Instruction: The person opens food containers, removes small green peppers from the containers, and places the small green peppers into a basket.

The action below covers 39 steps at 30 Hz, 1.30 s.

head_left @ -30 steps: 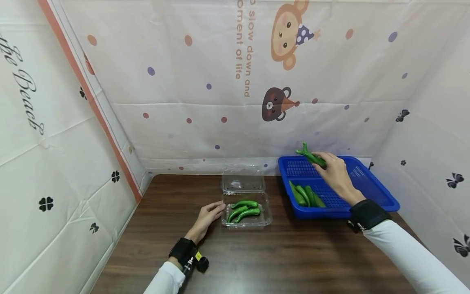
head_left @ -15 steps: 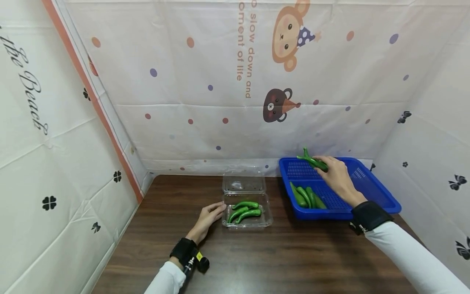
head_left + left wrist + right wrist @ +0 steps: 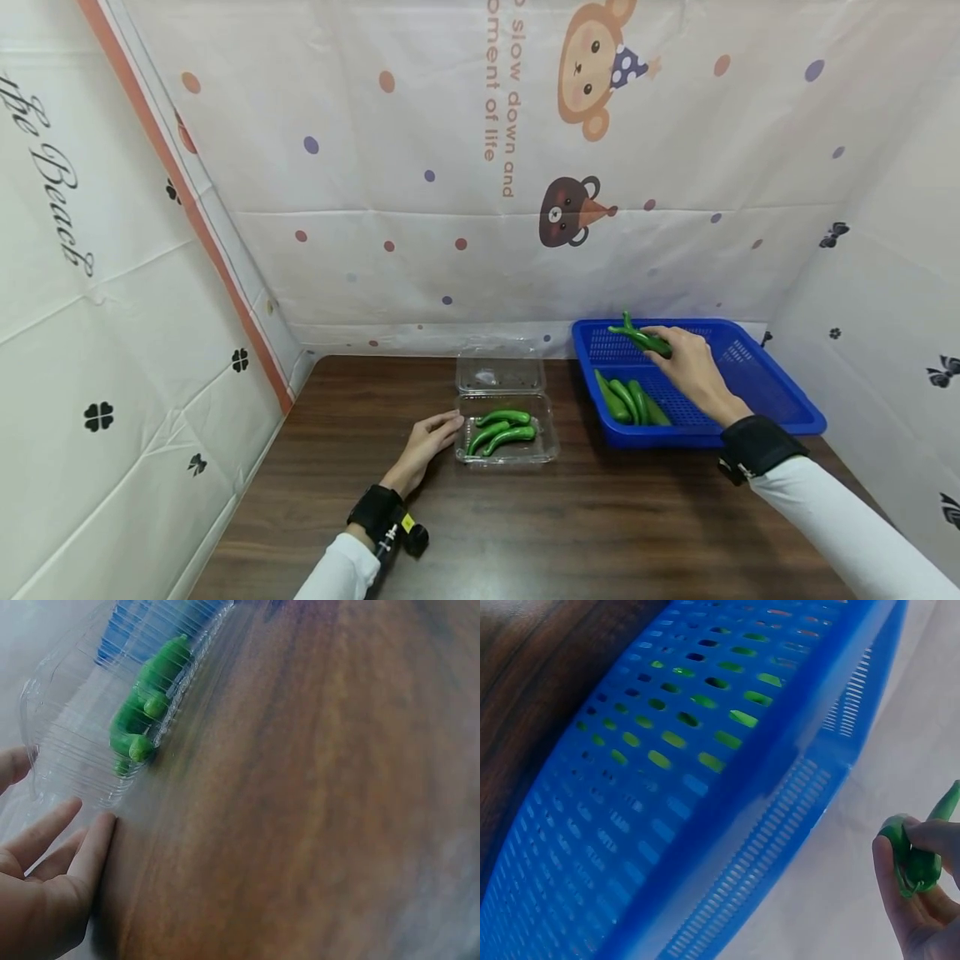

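Note:
My right hand (image 3: 693, 371) pinches two green chili peppers (image 3: 647, 340) over the blue basket (image 3: 780, 400), their thin ends pointing up and left. In the right wrist view, thumb and fingers close around the chili peppers (image 3: 922, 870) beyond the basket's rim. Several more green peppers (image 3: 628, 402) lie at the basket's left side. On the left, my left hand (image 3: 422, 450) rests with extended fingers at the side of a clear plastic clamshell box (image 3: 543, 446). Three curved green chili peppers (image 3: 510, 435) lie inside it. The left wrist view has the fingertips (image 3: 103, 825) right at the box's corner.
The clamshell's clear lid (image 3: 498, 367) stands open behind its tray. Both containers sit on a dark wooden table (image 3: 570, 517). A printed white cloth (image 3: 420, 275) rises behind the table, with more cloth along both sides.
My right hand has lowered slightly toward the basket with the two chili peppers in its grip. The left hand stays at the clamshell box.

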Each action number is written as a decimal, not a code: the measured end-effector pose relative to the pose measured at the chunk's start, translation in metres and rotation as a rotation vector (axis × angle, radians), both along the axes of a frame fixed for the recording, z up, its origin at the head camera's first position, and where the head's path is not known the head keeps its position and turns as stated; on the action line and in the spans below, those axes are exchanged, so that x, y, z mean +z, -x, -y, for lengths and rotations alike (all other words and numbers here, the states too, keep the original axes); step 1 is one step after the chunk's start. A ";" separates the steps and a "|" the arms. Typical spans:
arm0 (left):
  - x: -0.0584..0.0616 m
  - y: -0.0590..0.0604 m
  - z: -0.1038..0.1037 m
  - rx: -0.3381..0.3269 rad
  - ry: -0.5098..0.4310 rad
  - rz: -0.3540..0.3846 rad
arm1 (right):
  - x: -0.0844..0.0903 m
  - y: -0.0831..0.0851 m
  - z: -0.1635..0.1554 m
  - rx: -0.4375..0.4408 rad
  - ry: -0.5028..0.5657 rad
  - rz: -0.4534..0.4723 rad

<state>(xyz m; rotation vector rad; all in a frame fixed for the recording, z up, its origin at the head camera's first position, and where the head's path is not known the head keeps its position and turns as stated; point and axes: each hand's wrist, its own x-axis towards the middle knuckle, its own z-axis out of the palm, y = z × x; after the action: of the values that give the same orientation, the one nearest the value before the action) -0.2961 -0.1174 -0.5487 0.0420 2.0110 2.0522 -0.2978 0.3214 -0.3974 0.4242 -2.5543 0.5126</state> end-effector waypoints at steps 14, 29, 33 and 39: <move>0.001 0.001 0.001 0.006 -0.001 -0.003 | -0.015 0.003 0.003 0.027 -0.002 0.082; -0.001 0.001 0.000 0.004 -0.016 0.002 | -0.035 -0.001 0.004 0.036 -0.043 0.278; 0.000 0.000 0.000 0.009 -0.013 0.003 | -0.037 0.000 0.004 0.049 -0.045 0.293; 0.000 0.000 0.000 0.011 -0.008 0.005 | -0.039 -0.001 0.007 0.047 -0.047 0.315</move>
<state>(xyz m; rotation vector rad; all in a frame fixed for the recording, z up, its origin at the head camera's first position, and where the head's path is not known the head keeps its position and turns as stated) -0.2960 -0.1175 -0.5483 0.0279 2.0047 2.0653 -0.2969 0.3142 -0.4368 0.4524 -2.8692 0.5767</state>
